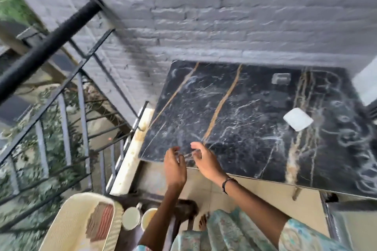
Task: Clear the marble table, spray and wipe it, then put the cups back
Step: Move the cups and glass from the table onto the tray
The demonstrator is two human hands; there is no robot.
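Observation:
The black marble table [255, 120] with gold and white veins stands against the brick wall. My left hand [175, 167] and my right hand [204, 161] hover side by side over its front left corner. Their fingers are loosely curled towards each other, and nothing is plainly held between them; the spot is blurred. Two pale cups [131, 218] [148, 219] sit on a dark stool [183, 208] below the table's corner, under my left forearm. On the table lie a small clear glass piece [281, 78] at the back and a white square pad [297, 118] to the right.
A black metal railing [61, 91] runs along the left with plants beyond it. A cream wicker chair [81, 224] with a striped cloth stands at the lower left. The grey brick wall [224, 16] backs the table. A white stone ledge [132, 153] borders the table's left side.

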